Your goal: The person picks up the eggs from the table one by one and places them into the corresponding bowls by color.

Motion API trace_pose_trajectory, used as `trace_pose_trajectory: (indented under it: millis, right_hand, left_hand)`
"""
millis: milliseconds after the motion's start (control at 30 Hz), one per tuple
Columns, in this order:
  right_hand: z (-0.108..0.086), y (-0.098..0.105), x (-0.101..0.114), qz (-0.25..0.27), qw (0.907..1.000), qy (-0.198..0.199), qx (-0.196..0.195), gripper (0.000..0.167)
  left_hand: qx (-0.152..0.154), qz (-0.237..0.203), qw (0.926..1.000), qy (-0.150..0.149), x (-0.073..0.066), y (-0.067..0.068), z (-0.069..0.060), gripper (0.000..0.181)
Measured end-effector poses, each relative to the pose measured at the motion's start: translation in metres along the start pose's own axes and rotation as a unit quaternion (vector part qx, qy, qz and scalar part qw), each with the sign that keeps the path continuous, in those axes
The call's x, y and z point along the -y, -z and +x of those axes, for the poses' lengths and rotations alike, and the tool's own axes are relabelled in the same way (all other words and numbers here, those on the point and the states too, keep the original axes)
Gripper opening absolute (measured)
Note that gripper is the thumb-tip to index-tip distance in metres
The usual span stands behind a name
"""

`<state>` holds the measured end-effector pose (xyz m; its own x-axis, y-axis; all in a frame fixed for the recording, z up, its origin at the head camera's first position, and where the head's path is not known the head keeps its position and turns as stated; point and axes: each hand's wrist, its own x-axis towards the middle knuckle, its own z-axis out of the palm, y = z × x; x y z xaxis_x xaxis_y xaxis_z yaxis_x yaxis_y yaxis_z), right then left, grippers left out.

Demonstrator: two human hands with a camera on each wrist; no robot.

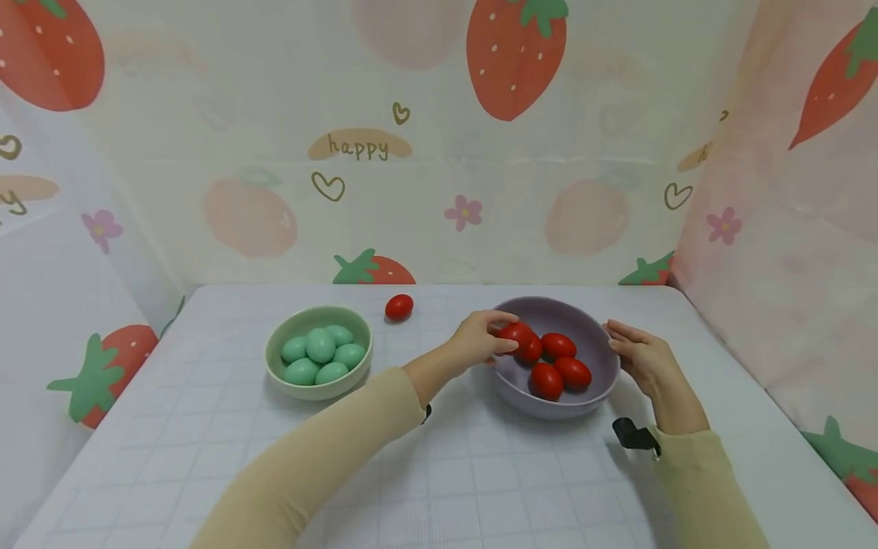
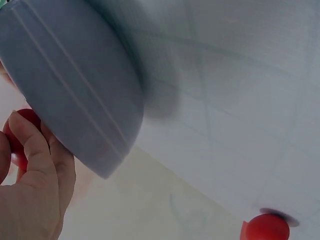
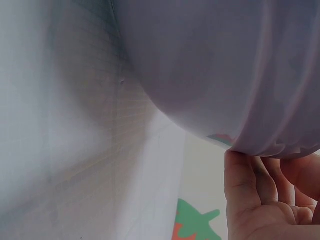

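Note:
My left hand (image 1: 479,338) pinches a red egg (image 1: 516,334) between thumb and fingers, just inside the left rim of a purple bowl (image 1: 549,408). Several more red eggs (image 1: 573,373) lie together in that bowl. In the left wrist view the held egg (image 2: 31,118) shows partly behind my fingers, next to the bowl's outer wall. With fairly straight fingers, my right hand (image 1: 646,361) touches the bowl's right rim; the right wrist view shows the fingertips (image 3: 239,162) against its outside edge.
A light green bowl (image 1: 318,393) holding several pale green eggs (image 1: 320,345) stands on the left of the white table (image 1: 439,496). One loose red egg (image 1: 399,307) lies near the back edge, between the bowls. Behind it rises a strawberry-print backdrop (image 1: 411,221).

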<state>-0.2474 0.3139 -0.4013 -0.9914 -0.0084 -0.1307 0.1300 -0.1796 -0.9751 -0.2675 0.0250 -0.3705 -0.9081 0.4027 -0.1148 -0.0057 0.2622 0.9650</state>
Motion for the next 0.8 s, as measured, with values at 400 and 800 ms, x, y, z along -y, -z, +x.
trace_pose_trajectory:
  millis: [400, 800]
  right_hand:
    - [0.000, -0.001, 0.000, 0.018, 0.9998, 0.002, -0.002, 0.048]
    - [0.000, 0.000, 0.000, 0.017, 0.9998, 0.005, -0.001, 0.047]
  left_hand:
    - [0.019, 0.025, 0.9993, 0.022, -0.001, -0.020, 0.021, 0.041]
    - [0.020, 0.024, 0.9980, 0.054, -0.002, -0.035, 0.034, 0.040]
